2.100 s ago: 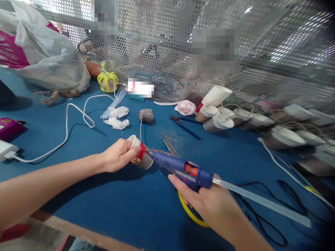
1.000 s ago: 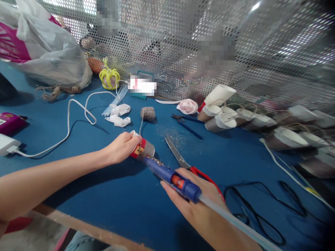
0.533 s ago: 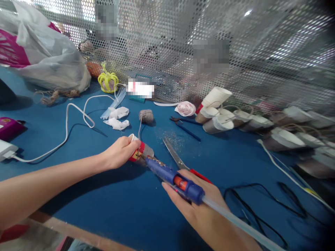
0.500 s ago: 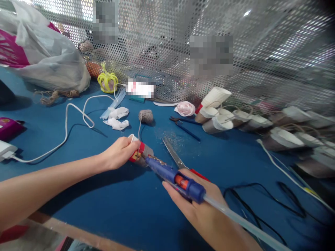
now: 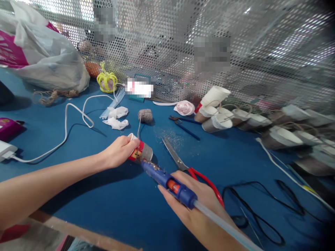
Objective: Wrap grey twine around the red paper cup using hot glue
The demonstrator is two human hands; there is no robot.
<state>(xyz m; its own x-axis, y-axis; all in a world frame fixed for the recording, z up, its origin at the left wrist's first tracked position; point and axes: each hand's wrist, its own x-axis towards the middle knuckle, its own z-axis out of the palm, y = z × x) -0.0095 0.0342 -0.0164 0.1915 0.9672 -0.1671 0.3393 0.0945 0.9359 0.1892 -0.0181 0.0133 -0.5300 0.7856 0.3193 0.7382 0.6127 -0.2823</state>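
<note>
My left hand (image 5: 120, 150) is closed around a paper cup (image 5: 140, 152), which lies tilted with its white rim toward my fingers. Grey yarn is wound over the cup's base end, and its red printed side still shows in the middle. From the cup a strand runs up to a small ball of grey yarn (image 5: 145, 116). A blue hot glue gun (image 5: 167, 181) is gripped in my right hand (image 5: 193, 198), a long clear glue stick (image 5: 222, 221) sticking out of its back. Its nozzle is at the cup's lower side; whether it touches, I cannot tell.
Red-handled scissors (image 5: 180, 162) lie beside my right hand, with blue-handled pliers (image 5: 183, 127) beyond. Several yarn-wrapped cups (image 5: 217, 123) stand along the right. White crumpled scraps (image 5: 116, 122), a white cable (image 5: 66, 122) and a plastic bag (image 5: 52, 59) occupy the left. A perforated metal screen (image 5: 162, 42) closes the back.
The glue gun and my right hand have shifted left along the cup, uncovering more of the scissors' red handles. My left hand keeps its hold, the cup nearly still.
</note>
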